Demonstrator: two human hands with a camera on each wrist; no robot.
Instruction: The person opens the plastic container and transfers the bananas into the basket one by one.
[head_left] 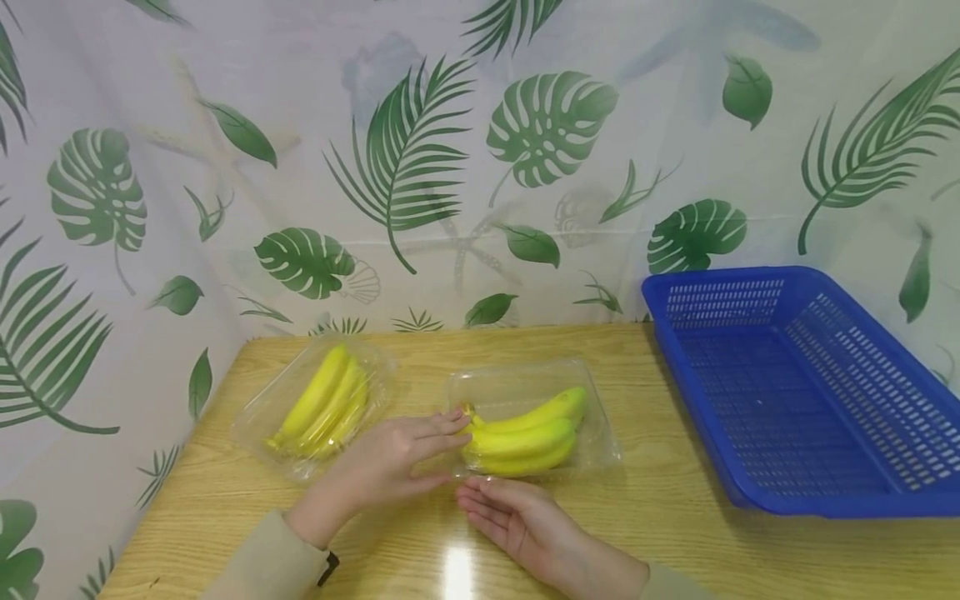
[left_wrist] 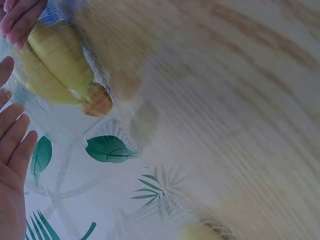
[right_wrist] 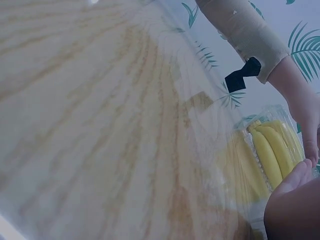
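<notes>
My left hand [head_left: 390,467] lies relaxed, fingertips touching the stem end of the banana pack [head_left: 525,425]; my right hand [head_left: 517,517] waits palm-up, released, just below that pack.

A wooden table [head_left: 660,533] with a light grain fills the lower half of the head view, backed by a leaf-print curtain. Three things lie directly on it. At left of centre sits a clear tray [head_left: 258,417] of bananas, angled toward the upper right. In the middle lies a second clear tray [head_left: 525,379], with its bananas running left to right. At the right edge rests a blue basket [head_left: 795,283] with slotted walls, well apart from the trays and partly cut off by the frame. A bright glare spot shows on the wood at the bottom centre.
</notes>
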